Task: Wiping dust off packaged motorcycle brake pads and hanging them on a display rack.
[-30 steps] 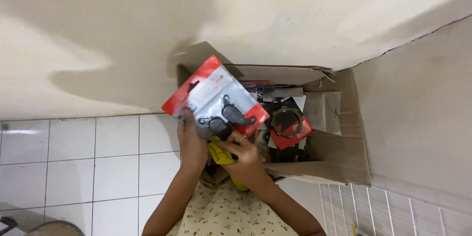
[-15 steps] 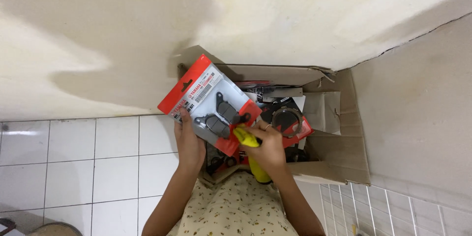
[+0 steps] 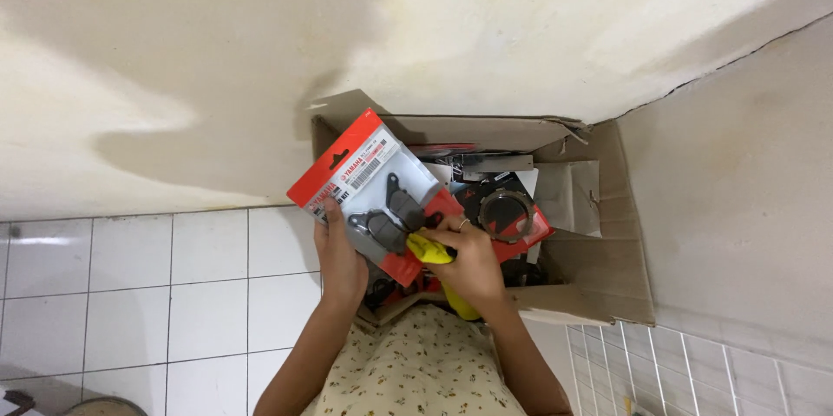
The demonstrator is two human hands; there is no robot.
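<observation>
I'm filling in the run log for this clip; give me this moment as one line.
left hand: holds red blister pack | right hand: yellow cloth against pack | below: open cardboard box of parts

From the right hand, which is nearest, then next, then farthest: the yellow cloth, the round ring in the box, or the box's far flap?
Starting from the right hand:
1. Yellow cloth: in that hand, against the red blister pack.
2. Round ring: just beyond the hand, inside the cardboard box.
3. Far flap: at the box's far edge, by the wall.
</observation>
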